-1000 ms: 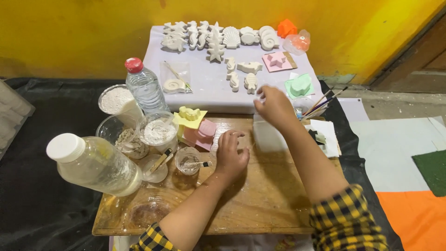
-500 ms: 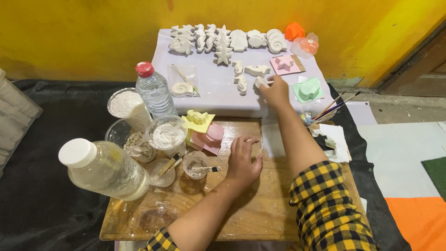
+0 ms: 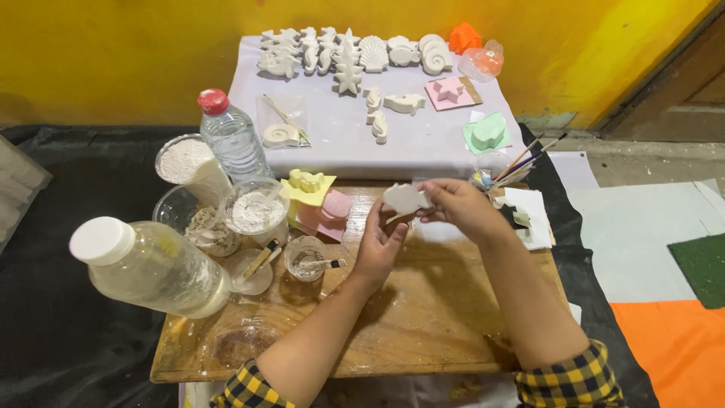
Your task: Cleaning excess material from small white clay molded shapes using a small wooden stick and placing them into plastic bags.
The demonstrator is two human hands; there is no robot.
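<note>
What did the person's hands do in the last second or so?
The right hand drew back from the white cloth with a white plaster figure, and the left hand rose off the wooden board to grip it too. The bottles and cups stayed put.

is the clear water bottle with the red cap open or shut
Shut: the red cap sits on the neck of the upright water bottle.

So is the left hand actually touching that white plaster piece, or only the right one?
Touching. The head view shows the left hand with fingertips against the white plaster figure from below, while the right hand pinches its other end.
</note>
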